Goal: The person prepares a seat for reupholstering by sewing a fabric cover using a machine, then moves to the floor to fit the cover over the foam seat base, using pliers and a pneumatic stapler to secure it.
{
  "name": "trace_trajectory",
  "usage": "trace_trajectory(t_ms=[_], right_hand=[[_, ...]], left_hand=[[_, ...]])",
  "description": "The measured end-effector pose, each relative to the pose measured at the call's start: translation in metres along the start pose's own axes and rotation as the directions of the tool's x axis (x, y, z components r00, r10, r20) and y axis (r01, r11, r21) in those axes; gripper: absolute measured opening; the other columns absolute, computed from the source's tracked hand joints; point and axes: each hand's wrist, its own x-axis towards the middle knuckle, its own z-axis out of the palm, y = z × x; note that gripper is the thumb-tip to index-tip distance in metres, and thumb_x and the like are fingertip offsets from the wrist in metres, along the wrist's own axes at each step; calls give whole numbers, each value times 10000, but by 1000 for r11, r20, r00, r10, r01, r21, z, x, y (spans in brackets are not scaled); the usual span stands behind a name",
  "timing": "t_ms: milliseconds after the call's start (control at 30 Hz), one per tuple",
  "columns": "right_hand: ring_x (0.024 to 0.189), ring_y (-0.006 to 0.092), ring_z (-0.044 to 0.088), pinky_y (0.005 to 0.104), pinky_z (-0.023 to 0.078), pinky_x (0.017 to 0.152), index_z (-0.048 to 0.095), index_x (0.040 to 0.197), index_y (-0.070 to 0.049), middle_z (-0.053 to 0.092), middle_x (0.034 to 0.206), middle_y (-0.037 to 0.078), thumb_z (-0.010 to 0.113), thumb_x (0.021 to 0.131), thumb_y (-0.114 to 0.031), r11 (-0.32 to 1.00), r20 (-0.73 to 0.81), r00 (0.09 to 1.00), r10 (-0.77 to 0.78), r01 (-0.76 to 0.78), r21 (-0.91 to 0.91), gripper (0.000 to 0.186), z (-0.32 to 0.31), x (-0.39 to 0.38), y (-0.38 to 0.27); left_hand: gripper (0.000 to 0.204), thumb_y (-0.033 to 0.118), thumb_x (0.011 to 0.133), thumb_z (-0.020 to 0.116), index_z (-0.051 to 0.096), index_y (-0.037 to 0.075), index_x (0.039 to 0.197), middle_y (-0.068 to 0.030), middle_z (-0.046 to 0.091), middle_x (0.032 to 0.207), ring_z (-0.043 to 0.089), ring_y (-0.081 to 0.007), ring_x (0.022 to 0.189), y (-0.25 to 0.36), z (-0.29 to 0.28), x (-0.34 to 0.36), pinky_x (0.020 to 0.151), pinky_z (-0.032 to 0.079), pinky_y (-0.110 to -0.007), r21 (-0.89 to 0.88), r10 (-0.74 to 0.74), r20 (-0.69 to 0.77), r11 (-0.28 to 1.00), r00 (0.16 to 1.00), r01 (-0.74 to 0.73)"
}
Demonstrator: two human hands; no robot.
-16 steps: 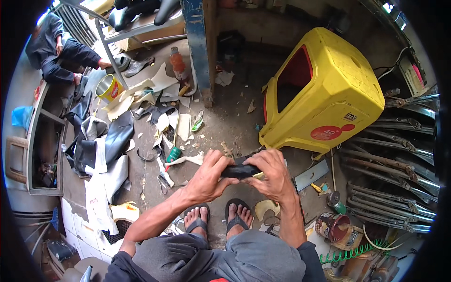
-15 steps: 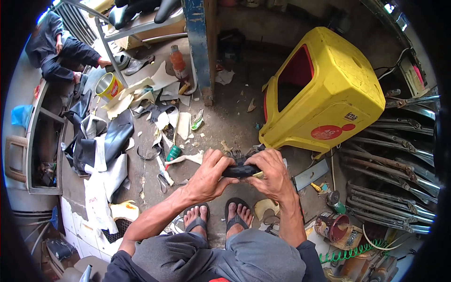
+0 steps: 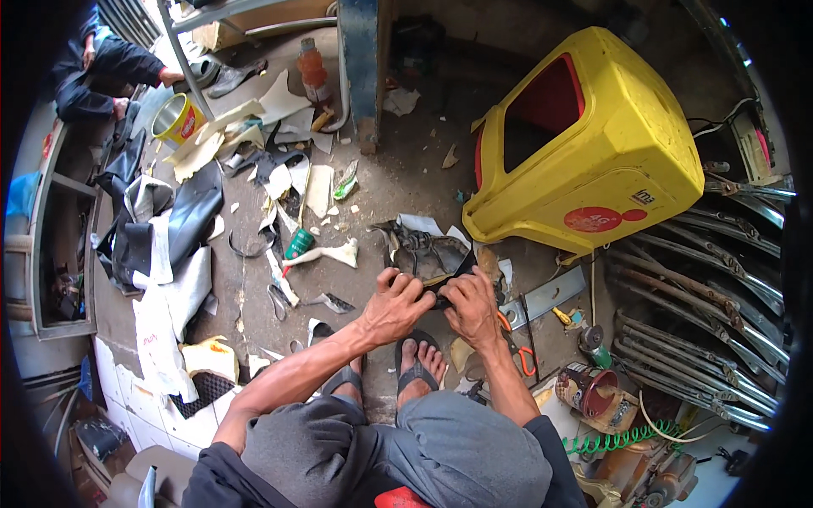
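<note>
Workshop floor (image 3: 398,190), strewn with scraps (image 3: 320,190), spreads beyond the fingers. Left hand (image 3: 394,302) and right hand (image 3: 471,306) pinch the near edge of a black upholstery piece (image 3: 426,252), reaching just past the fingertips; probably light, floppy, best gripped along that rim.

From the head, one wide fisheye faces down past the knees (image 3: 310,453) onto nearby hands (image 3: 395,303).

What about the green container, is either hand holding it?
No, the green container lies on the floor, while the left hand and right hand grip black material.
</note>
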Motion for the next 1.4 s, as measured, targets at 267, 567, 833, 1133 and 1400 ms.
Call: trace_trajectory(t_ms=[267, 567, 833, 1133, 1400], right_hand=[[1207, 256, 597, 542, 383, 1110, 727, 1098, -145, 681, 1133, 20, 770, 753, -65, 991, 15, 1000, 22, -19, -132, 358, 54, -78, 24], [1060, 395, 630, 494, 498, 923, 699, 1180, -32, 675, 1104, 169, 676, 844, 8, 890, 119, 886, 448, -454, 36, 339, 5, -171, -23], [979, 416, 660, 470, 508, 883, 663, 1181, -2, 694, 1013, 224, 682, 844, -86, 633, 281, 568, 774, -714, -298, 348, -33, -305, -72], [950, 422, 670, 473, 515, 860, 658, 1189, 2, 699, 996, 238, 688, 837, -113, 617, 366, 506, 781, -714, -330, 372, -44, -300, -71], [924, 428, 679, 476, 520, 841, 654, 1196, 5, 704, 982, 250, 693, 830, -137, 633, 396, 508, 765, -706, -317, 395, -56, -273, -70]], left_hand=[[393, 245, 861, 610, 655, 73, 1213, -9, 554, 991, 548, -163, 1018, 33, 43, -42, 971, 361, -368, 4, 156, 214, 987, 964, -160], [566, 249, 914, 578, 563, 8, 1426, -42, 592, 1125, 529, -183, 1102, 49, 81, -60, 965, 375, -338, 58, 29, 411, 997, 911, -58], [598, 251, 890, 583, 530, 17, 1438, -150, 556, 1386, 462, -307, 1372, 67, 77, -24, 1099, 337, -432, -19, -52, 292, 998, 955, 60], [258, 185, 875, 601, 661, 84, 1106, -93, 617, 1198, 529, -247, 1228, 74, 80, -25, 1093, 299, -507, -255, -65, 371, 952, 926, 168], [455, 266, 875, 651, 656, 139, 1312, -196, 400, 1581, 312, -406, 1501, 64, 72, -18, 1124, 308, -581, -94, -73, 400, 988, 914, 120]])
